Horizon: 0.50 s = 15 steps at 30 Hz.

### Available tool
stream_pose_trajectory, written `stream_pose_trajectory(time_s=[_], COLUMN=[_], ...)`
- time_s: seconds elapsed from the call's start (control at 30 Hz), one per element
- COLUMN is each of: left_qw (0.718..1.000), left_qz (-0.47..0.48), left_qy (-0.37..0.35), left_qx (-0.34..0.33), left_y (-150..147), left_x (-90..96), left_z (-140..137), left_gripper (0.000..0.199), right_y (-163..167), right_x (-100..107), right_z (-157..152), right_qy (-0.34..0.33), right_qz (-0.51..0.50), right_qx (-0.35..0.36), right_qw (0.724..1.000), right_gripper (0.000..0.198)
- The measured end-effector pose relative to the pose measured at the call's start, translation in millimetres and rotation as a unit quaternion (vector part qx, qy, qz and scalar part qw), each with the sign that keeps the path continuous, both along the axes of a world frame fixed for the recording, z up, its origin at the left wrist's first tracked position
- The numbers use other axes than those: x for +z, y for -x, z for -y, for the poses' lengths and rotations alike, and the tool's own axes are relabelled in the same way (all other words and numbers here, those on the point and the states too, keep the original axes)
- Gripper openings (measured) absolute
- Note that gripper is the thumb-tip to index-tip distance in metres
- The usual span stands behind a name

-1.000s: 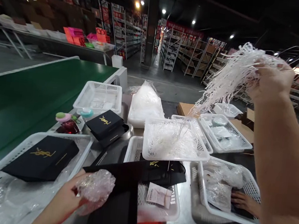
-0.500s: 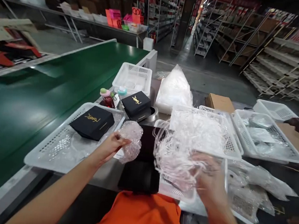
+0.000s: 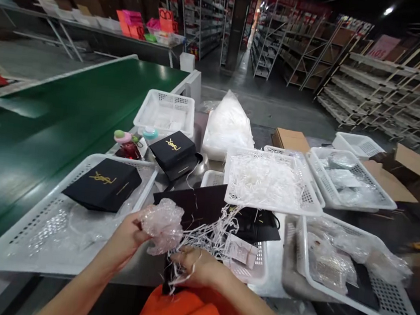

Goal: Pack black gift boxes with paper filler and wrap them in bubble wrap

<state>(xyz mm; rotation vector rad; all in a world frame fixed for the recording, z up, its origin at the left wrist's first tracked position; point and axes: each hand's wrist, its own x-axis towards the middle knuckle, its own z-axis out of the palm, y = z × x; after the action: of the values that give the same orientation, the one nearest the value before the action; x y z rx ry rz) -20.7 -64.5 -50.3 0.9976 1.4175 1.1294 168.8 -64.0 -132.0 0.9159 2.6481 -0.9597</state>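
Left hand (image 3: 127,234) grips crinkly bubble wrap (image 3: 162,224).

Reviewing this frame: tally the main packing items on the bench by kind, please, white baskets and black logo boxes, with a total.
White baskets: 8
Black logo boxes: 2
Total: 10

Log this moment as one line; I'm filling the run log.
left hand: holds bubble wrap | right hand: grips white paper shreds
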Motion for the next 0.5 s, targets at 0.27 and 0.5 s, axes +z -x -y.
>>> stream_pose_trajectory(time_s=[0.27, 0.5], left_qw=[1.0, 0.999], left_qz=[0.017, -0.015], left_qy=[-0.007, -0.019], left_qx=[0.005, -0.033], left_y=[9.6, 12.1], left_x=[-11.7, -17.3], left_z=[-0.7, 1.6], left_gripper=[0.034, 0.035], right_y=[-85.6, -111.7], right_x=[46.7, 15.7], right_z=[-28.4, -61.8], right_qy=[-0.162, -0.261], right_qz=[-0.12, 0.03], right_qx=[-0.246, -0.076], right_qw=[0.948, 0.962], right_gripper=[0.035, 0.064])
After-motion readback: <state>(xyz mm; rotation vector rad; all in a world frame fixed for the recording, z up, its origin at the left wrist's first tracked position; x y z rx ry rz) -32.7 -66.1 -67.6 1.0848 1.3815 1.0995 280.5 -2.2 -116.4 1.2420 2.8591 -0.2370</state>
